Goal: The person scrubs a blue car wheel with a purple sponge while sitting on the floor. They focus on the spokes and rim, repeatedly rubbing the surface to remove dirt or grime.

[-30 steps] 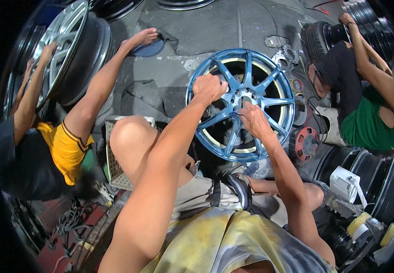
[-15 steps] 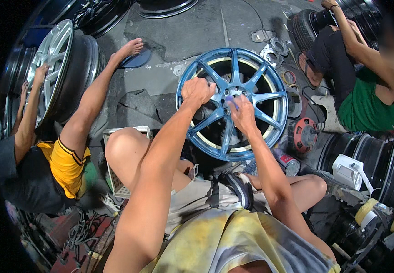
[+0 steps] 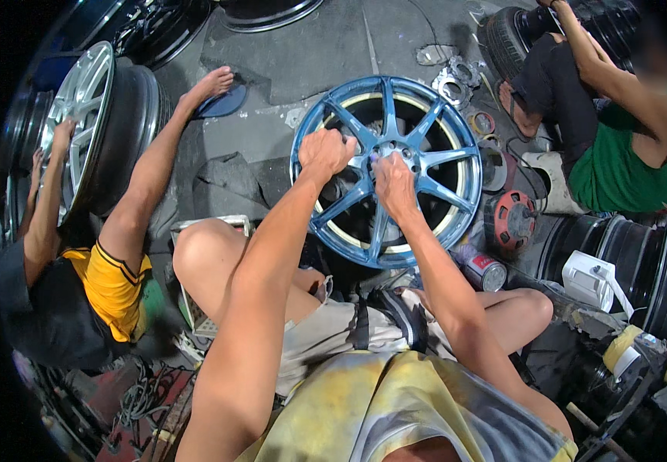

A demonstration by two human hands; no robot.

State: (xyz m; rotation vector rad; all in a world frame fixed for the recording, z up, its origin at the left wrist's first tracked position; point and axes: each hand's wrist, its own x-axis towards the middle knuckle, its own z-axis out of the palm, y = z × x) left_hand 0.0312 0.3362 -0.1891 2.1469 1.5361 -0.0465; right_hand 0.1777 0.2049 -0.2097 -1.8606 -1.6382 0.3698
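A blue multi-spoke wheel rim (image 3: 463,160) lies face up on the floor in front of me, a pale ring showing inside its outer lip. My left hand (image 3: 325,154) is closed over a spoke on the rim's left side. Close to the hub, my right hand (image 3: 395,183) is closed with its knuckles up, fingers bent down against the blue face. A small purple piece (image 3: 375,157) peeks out at its fingertips; the fingers cover most of it, so its kind cannot be made out.
A red-and-black round device (image 3: 513,219) and a can (image 3: 484,271) stand right of the rim. Metal rings (image 3: 452,86) lie beyond. At left, a person in yellow shorts (image 3: 110,289) handles a silver rim (image 3: 79,131); another in a green top (image 3: 637,173) sits at right.
My right hand has shifted slightly left across the hub, and less of the purple piece shows. My left hand keeps its place on the rim. The whole view has moved a little.
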